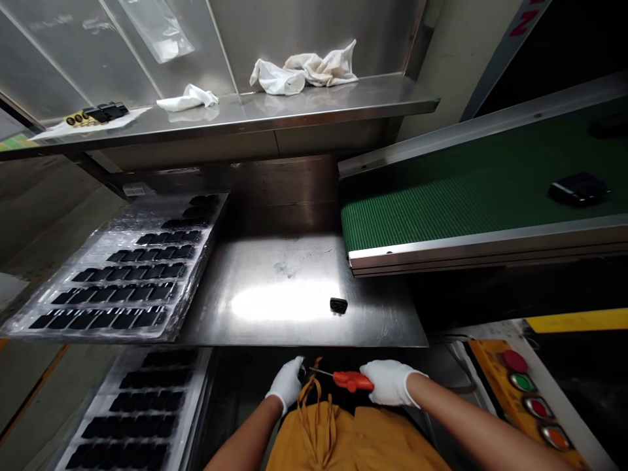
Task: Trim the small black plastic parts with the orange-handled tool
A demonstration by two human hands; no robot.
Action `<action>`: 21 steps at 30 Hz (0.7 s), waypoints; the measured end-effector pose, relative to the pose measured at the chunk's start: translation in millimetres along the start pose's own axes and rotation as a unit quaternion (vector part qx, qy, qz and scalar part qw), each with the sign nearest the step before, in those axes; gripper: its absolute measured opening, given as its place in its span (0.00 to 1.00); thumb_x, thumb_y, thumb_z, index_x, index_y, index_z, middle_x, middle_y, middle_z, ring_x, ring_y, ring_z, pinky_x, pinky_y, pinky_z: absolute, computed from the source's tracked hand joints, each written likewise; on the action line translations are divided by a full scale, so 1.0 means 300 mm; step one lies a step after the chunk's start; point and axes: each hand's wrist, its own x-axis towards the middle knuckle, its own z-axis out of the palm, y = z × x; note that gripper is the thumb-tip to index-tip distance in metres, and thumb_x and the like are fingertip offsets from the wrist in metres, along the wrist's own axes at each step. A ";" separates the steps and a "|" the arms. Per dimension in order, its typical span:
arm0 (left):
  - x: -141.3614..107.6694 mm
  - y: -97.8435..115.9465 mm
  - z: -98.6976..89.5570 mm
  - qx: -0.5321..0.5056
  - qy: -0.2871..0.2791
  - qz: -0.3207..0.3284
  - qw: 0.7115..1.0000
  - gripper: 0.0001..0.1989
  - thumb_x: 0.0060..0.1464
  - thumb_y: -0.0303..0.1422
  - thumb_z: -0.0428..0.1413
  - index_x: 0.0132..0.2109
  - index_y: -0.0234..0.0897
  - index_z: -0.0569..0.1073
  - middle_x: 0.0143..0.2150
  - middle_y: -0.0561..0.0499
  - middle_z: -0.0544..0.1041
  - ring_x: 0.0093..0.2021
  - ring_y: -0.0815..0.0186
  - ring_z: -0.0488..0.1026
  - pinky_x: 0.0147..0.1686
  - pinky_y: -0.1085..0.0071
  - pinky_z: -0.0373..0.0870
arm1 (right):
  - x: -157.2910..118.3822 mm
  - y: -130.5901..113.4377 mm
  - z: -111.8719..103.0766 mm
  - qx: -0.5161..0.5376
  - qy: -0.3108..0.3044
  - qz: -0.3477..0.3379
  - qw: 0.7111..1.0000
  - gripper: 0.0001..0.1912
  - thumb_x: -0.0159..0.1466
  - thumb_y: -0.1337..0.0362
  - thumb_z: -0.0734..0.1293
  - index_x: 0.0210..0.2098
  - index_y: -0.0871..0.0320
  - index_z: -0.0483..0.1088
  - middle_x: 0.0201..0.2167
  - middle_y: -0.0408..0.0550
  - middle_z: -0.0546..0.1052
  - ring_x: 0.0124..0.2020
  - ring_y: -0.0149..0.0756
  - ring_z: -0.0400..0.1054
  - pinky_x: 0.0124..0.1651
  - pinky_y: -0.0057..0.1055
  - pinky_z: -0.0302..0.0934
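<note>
My left hand, in a white glove, is closed around a small black plastic part in front of my apron, below the table edge. In my gloved right hand is a red-handled tool, its thin metal shaft pointing left at the part. The shaft's tip is close to the part; I cannot tell whether they touch. Another black plastic part lies by itself on the steel table, a little beyond my hands.
A clear tray with rows of black parts stands at the left, above more trays. The green conveyor at the right carries a black part. White cloths lie on the shelf. A yellow button box is at lower right.
</note>
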 end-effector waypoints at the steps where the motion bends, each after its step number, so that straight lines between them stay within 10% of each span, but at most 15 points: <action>1: -0.002 0.001 -0.007 0.021 -0.012 0.022 0.999 0.23 0.44 0.31 0.65 0.50 0.40 0.75 0.45 0.44 0.78 0.46 0.57 0.73 0.53 0.66 0.64 | 0.000 -0.001 -0.006 0.002 -0.002 0.001 1.000 0.22 0.47 0.60 0.65 0.43 0.53 0.74 0.40 0.55 0.79 0.39 0.55 0.75 0.35 0.41 0.63; 10: 0.024 0.005 -0.017 0.120 0.022 0.047 0.991 0.12 0.48 0.27 0.59 0.42 0.37 0.77 0.40 0.43 0.78 0.43 0.57 0.72 0.52 0.64 0.64 | 0.022 0.010 0.015 0.027 -0.010 -0.030 0.999 0.21 0.52 0.47 0.66 0.38 0.53 0.75 0.37 0.55 0.80 0.36 0.54 0.75 0.34 0.41 0.63; 21: 0.027 0.053 -0.007 0.055 0.046 0.002 0.997 0.08 0.48 0.22 0.58 0.37 0.34 0.77 0.41 0.41 0.79 0.42 0.59 0.74 0.49 0.66 0.67 | 0.024 -0.007 0.044 0.025 0.024 0.003 0.999 0.20 0.48 0.61 0.65 0.42 0.53 0.72 0.40 0.54 0.79 0.39 0.54 0.75 0.36 0.40 0.62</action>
